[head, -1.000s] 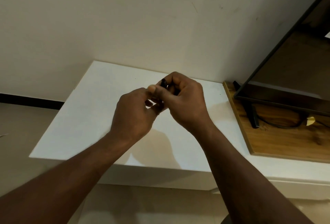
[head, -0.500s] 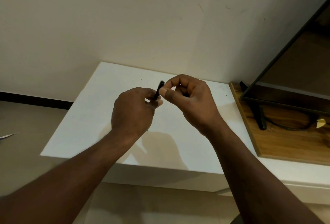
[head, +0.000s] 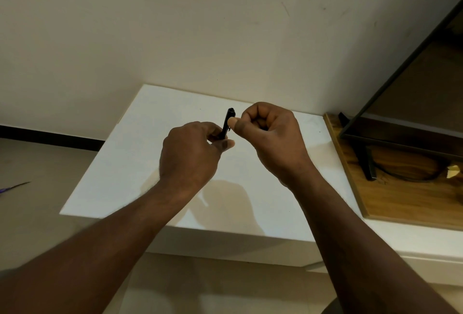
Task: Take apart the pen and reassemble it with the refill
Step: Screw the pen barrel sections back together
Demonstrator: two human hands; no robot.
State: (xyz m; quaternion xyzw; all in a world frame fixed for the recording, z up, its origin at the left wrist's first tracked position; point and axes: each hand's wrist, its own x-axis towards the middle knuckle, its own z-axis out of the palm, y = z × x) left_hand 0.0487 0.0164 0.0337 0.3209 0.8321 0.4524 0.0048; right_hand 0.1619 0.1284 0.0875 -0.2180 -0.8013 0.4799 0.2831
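Left hand (head: pixel 190 153) fingers are clamping the black pen (head: pixel 228 121); right hand (head: pixel 273 136) fingers are curling just beside it, grasp unclear. We are favouring a steady, straight pull.

White tabletop (head: pixel 120 163) under the left hand (head: pixel 190 153), cream wall (head: pixel 175 25) beyond it. Right of the right hand (head: pixel 273 136): a wooden board (head: pixel 400 201), a dark screen (head: pixel 400 138) on a black stand leg (head: pixel 367 161), a looping black cable (head: pixel 411 178) and a yellowish scrap (head: pixel 453 171). Far left, black skirting (head: pixel 50 137).

Pen (head: pixel 229 119) btm hidden in left hand (head: pixel 190 156); TV (head: pixel 413 83) cropped.
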